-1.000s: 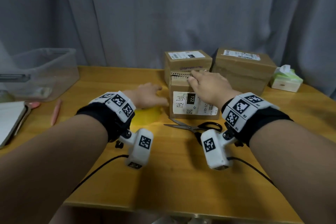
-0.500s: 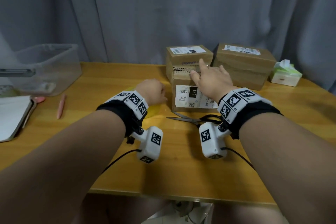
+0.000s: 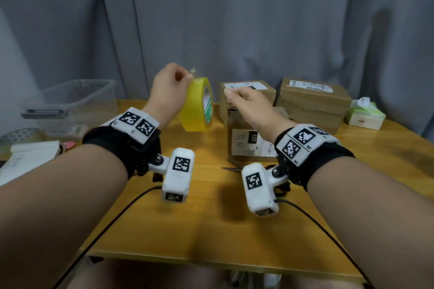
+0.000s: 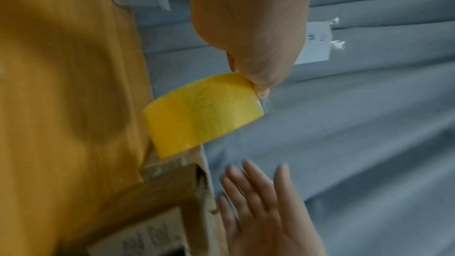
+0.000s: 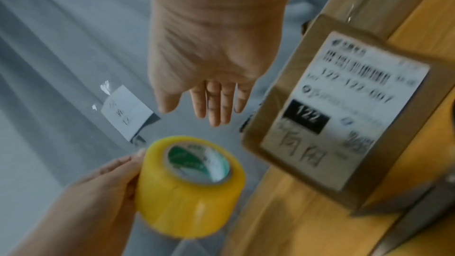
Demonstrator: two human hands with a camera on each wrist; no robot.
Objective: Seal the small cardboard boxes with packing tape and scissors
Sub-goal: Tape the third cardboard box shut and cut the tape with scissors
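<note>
My left fingers (image 4: 262,92) pinched the yellow tape roll (image 3: 197,104), lifted at frame centre; my right hand (image 3: 249,103) hovered beside it, fingers straight, holding nothing, over the labelled box (image 3: 251,138) on the table (image 3: 211,218). I judged I was finding the tape's end; next, peel it free.

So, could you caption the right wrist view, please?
Open right hand reaching toward the yellow tape roll the left hand holds.
</note>
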